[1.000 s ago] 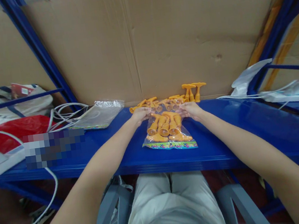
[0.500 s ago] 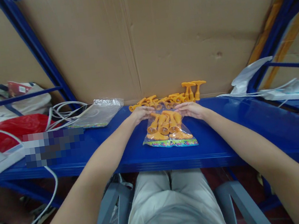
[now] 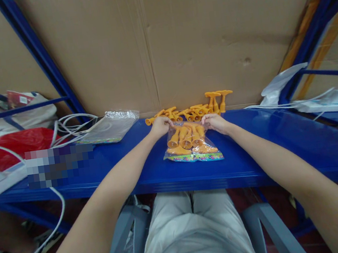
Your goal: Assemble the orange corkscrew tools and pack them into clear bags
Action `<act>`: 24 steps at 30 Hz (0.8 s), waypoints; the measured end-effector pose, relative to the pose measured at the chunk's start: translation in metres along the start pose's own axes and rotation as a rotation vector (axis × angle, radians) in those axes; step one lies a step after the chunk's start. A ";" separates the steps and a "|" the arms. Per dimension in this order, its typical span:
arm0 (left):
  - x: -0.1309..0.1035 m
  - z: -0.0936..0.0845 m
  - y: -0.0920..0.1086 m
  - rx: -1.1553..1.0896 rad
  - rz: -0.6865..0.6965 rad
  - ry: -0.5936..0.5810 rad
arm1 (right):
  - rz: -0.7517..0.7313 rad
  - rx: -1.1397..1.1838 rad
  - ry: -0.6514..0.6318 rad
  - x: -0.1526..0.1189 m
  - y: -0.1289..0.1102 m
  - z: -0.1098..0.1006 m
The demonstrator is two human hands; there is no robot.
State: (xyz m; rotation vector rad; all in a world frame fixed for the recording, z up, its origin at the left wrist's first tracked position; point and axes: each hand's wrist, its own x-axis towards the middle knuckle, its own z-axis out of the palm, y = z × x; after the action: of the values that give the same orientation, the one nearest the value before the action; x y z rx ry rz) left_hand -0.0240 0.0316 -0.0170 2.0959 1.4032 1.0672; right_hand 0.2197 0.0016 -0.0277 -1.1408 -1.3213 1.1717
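1. Cardboard (image 3: 200, 35) closes off the far side, apparently serving as a backing wall.
2. Blue metal tabletop (image 3: 262, 151) seems to take the load, sparing the hands the lifting.
3. Flat clear packets (image 3: 111, 129) lie at far left, probably set there to leave the middle free.
4. Clear plastic bag (image 3: 195, 157) rests in the middle, printed strip toward the near edge, bagged orange T-shaped pieces (image 3: 185, 136) bunched inside.
5. Left hand (image 3: 160, 126), fingers nearly closed, pinches the bag's far left corner; right hand (image 3: 216, 123), fingertips together, pinches the far right corner. Gripping opposite corners likely keeps that edge stretched.
6. Loose orange T-shaped pieces (image 3: 223, 101) line the far edge, the rightmost upright, perhaps propped by the cardboard.
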 end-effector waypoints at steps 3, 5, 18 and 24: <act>-0.004 -0.004 0.005 0.202 0.147 -0.007 | -0.048 -0.062 -0.001 0.001 0.000 -0.001; -0.004 -0.004 0.006 0.281 0.206 -0.007 | -0.061 -0.123 -0.003 0.001 -0.002 -0.001; -0.002 0.001 -0.007 0.479 0.270 -0.006 | -0.053 -0.272 -0.138 -0.009 -0.007 -0.003; -0.002 0.001 -0.005 0.613 0.260 -0.021 | 0.025 -0.185 -0.163 -0.011 -0.009 -0.001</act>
State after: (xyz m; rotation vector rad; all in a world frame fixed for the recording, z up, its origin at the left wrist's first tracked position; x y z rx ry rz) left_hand -0.0268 0.0317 -0.0225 2.7723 1.6280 0.7545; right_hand 0.2212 -0.0103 -0.0194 -1.2166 -1.5700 1.2004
